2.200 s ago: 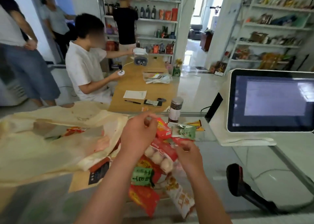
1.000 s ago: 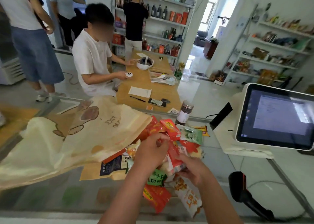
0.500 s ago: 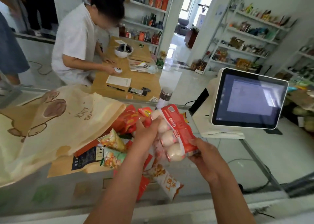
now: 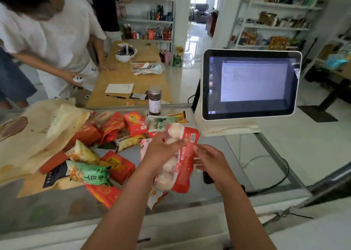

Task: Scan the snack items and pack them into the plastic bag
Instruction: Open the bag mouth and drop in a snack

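Observation:
My left hand [image 4: 161,151] grips a red pack of white round snacks [image 4: 185,166] above the glass counter [image 4: 214,147], with the barcode at its top end facing up. My right hand [image 4: 209,160] hovers with fingers apart beside the pack's right edge, holding nothing. A dark scanner [image 4: 207,177] shows partly beneath that hand. Several snack packets [image 4: 114,136], red, green and yellow, lie in a heap left of the pack. The beige plastic bag [image 4: 38,136] with a bear print lies slumped at the far left.
A white checkout screen [image 4: 250,84] stands at the right rear of the counter, and a dark-lidded jar [image 4: 154,101] stands behind the heap. A black cable [image 4: 275,181] loops at the right. A person in a white shirt [image 4: 57,31] leans over a wooden table [image 4: 129,79] beyond.
My right hand has let go of the pack's lower end and opened beside it. My left hand now holds the pack alone, turned more upright. The view has shifted to the right.

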Motion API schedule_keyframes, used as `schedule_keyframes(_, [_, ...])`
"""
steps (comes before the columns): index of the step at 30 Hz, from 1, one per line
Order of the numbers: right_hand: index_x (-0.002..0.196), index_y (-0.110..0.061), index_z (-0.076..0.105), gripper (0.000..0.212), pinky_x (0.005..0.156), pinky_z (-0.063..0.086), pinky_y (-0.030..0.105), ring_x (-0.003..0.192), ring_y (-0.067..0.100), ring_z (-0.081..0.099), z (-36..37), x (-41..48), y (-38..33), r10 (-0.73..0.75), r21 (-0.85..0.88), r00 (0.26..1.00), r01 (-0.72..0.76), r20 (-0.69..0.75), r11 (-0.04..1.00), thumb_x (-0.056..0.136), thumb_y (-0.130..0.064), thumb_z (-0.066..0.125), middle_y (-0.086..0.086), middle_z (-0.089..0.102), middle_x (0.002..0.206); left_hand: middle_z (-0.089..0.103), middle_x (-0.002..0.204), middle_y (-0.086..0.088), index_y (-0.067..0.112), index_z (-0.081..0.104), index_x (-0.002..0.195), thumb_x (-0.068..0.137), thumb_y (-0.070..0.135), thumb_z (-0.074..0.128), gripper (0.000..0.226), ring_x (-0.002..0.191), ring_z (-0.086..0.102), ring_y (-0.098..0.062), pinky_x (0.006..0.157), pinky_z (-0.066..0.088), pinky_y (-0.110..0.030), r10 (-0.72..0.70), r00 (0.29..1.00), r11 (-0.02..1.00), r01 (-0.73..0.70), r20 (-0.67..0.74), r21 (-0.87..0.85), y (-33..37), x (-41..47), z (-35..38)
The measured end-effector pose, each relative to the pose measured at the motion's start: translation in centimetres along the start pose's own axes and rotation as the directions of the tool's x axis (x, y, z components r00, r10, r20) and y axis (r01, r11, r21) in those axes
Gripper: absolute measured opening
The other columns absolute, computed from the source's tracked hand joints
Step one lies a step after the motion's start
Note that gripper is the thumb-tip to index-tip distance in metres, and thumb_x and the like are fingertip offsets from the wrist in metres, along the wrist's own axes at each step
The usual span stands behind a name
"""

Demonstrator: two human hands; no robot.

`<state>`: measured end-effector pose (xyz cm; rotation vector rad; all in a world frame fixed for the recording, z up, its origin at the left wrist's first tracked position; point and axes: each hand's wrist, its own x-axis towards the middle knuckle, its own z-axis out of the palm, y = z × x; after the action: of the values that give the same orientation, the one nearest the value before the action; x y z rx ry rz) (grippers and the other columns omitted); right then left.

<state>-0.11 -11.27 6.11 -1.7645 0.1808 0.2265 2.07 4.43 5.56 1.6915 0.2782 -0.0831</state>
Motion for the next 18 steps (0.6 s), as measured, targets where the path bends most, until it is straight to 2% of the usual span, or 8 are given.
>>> schedule_keyframes(2, [0.1, -0.022, 0.066, 0.012, 0.083, 0.048, 0.024, 0.095, 0.016, 0.065, -1.7, 1.2, 2.6, -0.093, -0.231, 0.992, 0.07, -0.088, 0.97, 0.092, -0.027, 0.059, -0.007, 0.067, 0.1, 0.067, 0.107, 0.008, 0.022, 0.06, 0.119, 0.061, 0.055, 0.083, 0.071, 0.096, 0.067, -0.017, 0.091, 0.054, -0.041, -0.02, 1.0, 0.997, 0.021, -0.018, 0.072, -0.5, 0.3, 1.0])
schedule_keyframes(4, [0.114, -0.017, 0.062, 0.03, 0.084, 0.041, 0.022, 0.1, 0.017, 0.059, -3.3, 1.8, 4.8, -0.137, -0.477, 0.981, 0.058, -0.134, 0.877, 0.087, -0.029, 0.066, -0.002, 0.062, 0.107, 0.058, 0.106, 0.013, 0.024, 0.054, 0.129, 0.073, 0.049, 0.079, 0.066, 0.097, 0.061, -0.014, 0.087, 0.05, -0.033, -0.008, 1.0, 0.974, 0.012, -0.022, 0.225, -1.0, 0.6, 1.9])
schedule_keyframes(7, [0.134, -0.02, 0.044, 0.077, 0.097, 0.042, 0.037, 0.119, 0.027, 0.047, -5.2, 2.2, 7.7, -0.055, -0.695, 0.986, -0.071, -0.157, 0.716, 0.071, -0.051, 0.076, 0.009, 0.045, 0.13, 0.058, 0.11, 0.008, 0.024, 0.051, 0.132, 0.075, 0.055, 0.074, 0.069, 0.096, 0.056, -0.013, 0.083, 0.046, -0.029, -0.041, 0.999, 0.909, 0.038, -0.003, 0.416, -2.0, 1.6, 3.1])
schedule_keyframes(9, [0.139, -0.022, 0.036, 0.091, 0.099, 0.041, 0.041, 0.125, 0.028, 0.043, -5.9, 2.2, 9.3, -0.007, -0.799, 0.992, -0.094, -0.122, 0.594, 0.065, -0.059, 0.076, 0.009, 0.038, 0.137, 0.062, 0.109, 0.004, 0.023, 0.053, 0.125, 0.073, 0.059, 0.073, 0.067, 0.098, 0.06, -0.017, 0.089, 0.05, -0.035, -0.11, 0.994, 0.903, 0.1, 0.002, 0.418, -3.0, 2.1, 3.7])
schedule_keyframes(11, [0.138, -0.021, 0.038, 0.086, 0.097, 0.042, 0.038, 0.12, 0.025, 0.048, -6.2, 2.4, 10.8, -0.016, -0.819, 0.996, -0.06, -0.084, 0.571, 0.068, -0.055, 0.076, 0.007, 0.046, 0.131, 0.059, 0.109, 0.003, 0.022, 0.051, 0.124, 0.076, 0.057, 0.071, 0.063, 0.099, 0.058, -0.018, 0.088, 0.047, -0.033, -0.155, 0.988, 0.89, 0.141, -0.004, 0.433, -4.0, 2.4, 4.5])
schedule_keyframes(13, [0.131, -0.017, 0.048, 0.064, 0.092, 0.046, 0.035, 0.11, 0.023, 0.055, -6.0, 2.7, 12.0, -0.096, -0.774, 0.993, 0.012, -0.063, 0.633, 0.076, -0.037, 0.075, 0.006, 0.057, 0.118, 0.062, 0.106, 0.003, 0.023, 0.052, 0.118, 0.079, 0.052, 0.071, 0.052, 0.093, 0.059, -0.016, 0.078, 0.045, -0.03, -0.164, 0.986, 0.891, 0.144, 0.009, 0.431, -4.6, 2.5, 5.1])
schedule_keyframes(15, [0.12, -0.014, 0.054, 0.044, 0.083, 0.049, 0.033, 0.099, 0.023, 0.06, -5.8, 2.8, 12.6, -0.179, -0.737, 0.983, 0.086, -0.048, 0.67, 0.079, -0.019, 0.069, 0.006, 0.061, 0.103, 0.064, 0.091, 0.006, 0.025, 0.051, 0.109, 0.082, 0.046, 0.071, 0.04, 0.079, 0.061, -0.01, 0.065, 0.043, -0.025, -0.195, 0.979, 0.906, 0.159, 0.055, 0.391, -4.9, 2.5, 5.4])
schedule_keyframes(18, [0.104, -0.015, 0.058, 0.032, 0.069, 0.046, 0.025, 0.08, 0.016, 0.058, -6.5, 2.4, 12.3, -0.243, -0.66, 0.966, 0.126, -0.088, 0.741, 0.074, -0.018, 0.069, 0.001, 0.06, 0.086, 0.068, 0.082, 0.003, 0.024, 0.054, 0.107, 0.084, 0.042, 0.07, 0.034, 0.07, 0.067, -0.011, 0.059, 0.046, -0.022, -0.25, 0.962, 0.922, 0.202, 0.11, 0.33, -5.3, 2.8, 5.4])
